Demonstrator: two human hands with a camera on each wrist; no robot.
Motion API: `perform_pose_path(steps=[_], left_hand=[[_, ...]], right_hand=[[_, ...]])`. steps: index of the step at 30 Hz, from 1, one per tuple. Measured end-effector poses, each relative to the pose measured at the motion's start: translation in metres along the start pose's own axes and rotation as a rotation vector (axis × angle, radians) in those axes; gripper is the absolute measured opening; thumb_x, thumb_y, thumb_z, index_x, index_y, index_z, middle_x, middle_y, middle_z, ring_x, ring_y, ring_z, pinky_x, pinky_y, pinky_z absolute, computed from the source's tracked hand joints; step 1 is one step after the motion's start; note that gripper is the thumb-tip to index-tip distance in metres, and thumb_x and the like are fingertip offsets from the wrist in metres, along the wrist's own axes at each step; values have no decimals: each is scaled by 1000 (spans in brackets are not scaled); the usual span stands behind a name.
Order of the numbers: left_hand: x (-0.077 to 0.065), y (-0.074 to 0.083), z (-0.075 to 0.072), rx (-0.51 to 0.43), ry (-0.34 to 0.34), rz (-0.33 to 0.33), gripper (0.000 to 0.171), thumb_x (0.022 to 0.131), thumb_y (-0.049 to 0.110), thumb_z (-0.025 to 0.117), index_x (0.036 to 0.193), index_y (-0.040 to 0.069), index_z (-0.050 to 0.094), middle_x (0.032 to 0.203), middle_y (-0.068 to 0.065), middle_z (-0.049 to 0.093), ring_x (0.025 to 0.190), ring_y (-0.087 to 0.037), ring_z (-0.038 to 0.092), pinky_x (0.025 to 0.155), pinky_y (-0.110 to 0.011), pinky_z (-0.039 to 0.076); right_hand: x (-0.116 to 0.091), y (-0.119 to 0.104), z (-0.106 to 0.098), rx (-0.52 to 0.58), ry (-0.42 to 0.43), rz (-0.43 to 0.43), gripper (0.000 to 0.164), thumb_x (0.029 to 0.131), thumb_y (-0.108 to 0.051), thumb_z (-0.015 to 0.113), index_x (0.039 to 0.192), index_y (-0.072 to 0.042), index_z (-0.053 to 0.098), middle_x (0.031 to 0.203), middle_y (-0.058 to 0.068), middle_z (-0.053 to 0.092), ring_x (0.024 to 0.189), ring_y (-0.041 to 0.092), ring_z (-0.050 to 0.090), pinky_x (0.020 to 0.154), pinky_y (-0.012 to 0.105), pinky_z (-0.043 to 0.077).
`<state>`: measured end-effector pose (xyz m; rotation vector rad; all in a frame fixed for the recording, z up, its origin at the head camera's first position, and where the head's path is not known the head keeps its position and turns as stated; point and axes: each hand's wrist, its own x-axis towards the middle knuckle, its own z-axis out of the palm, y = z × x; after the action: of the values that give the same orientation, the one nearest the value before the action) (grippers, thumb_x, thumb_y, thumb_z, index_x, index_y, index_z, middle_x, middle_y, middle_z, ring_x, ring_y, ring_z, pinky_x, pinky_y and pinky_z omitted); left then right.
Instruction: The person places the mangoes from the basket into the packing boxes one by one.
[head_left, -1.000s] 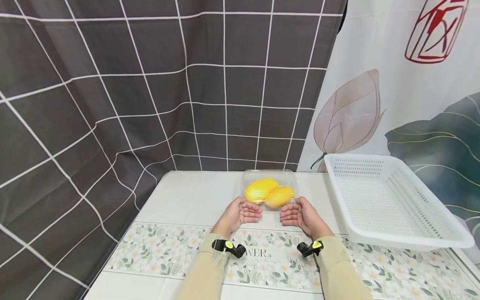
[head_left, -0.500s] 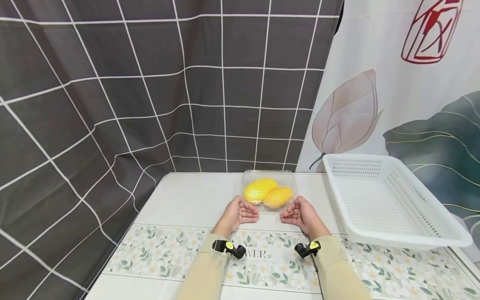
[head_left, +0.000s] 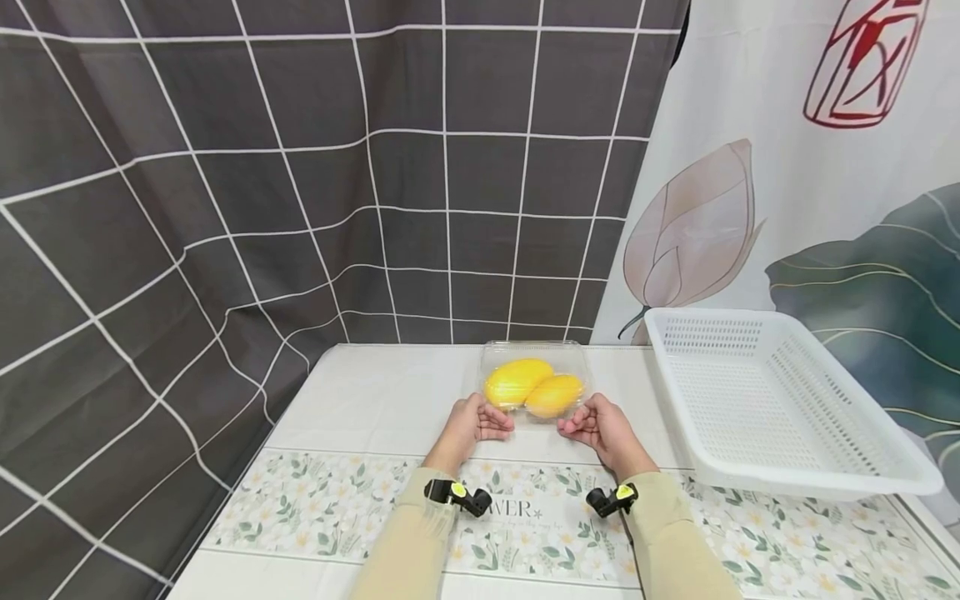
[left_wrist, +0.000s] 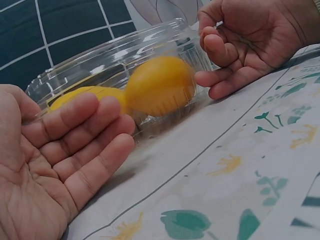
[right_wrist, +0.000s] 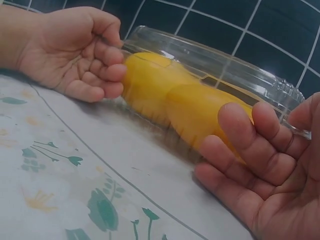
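A clear plastic clamshell box [head_left: 566, 353] lies on the table with two yellow mangoes inside, a larger mango [head_left: 516, 382] at the left and a smaller mango [head_left: 555, 397] at the right. My left hand [head_left: 467, 427] is at the near left corner, its thumb and curled index finger pinching the rim. At the near right corner my right hand [head_left: 606, 432] pinches the rim likewise. Both palms face inward. In the right wrist view the right fingers [right_wrist: 235, 132] overlap part of a mango. The lid lies down over the fruit.
A white perforated plastic basket [head_left: 795, 482] stands at the right. The table cover [head_left: 405, 375] is white with a floral band. A dark gridded curtain [head_left: 487, 167] hangs behind and to the left, a white printed curtain [head_left: 720, 108] at the back right.
The fingers of both hands have curled in more at the near corners of the box. The box and mangoes have hardly moved.
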<state>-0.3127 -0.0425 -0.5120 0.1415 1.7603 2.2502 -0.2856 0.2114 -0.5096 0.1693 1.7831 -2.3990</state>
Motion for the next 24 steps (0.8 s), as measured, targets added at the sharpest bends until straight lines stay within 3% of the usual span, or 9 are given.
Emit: perform_pose_path(steps=[14,24], left_hand=[[-1,-1,-1,6,32,-26,32,92,12,35,61,10,45,51,1,51,51,-15,66,55,-33,63],[0,-1,-1,-8,11,-38,35,95,14,35,63,12,46,54,1,53,56,-15,68,64,-38,65]], right_hand=[[-1,1,1,-28,17,-3,36,96,-12,30,69,-6,54,61,5,65,80,22,76,77,34,64],[0,-1,2,-23,22,7,36,96,-12,30,68,-7,52,60,4,64,78,21,76,76,35,64]])
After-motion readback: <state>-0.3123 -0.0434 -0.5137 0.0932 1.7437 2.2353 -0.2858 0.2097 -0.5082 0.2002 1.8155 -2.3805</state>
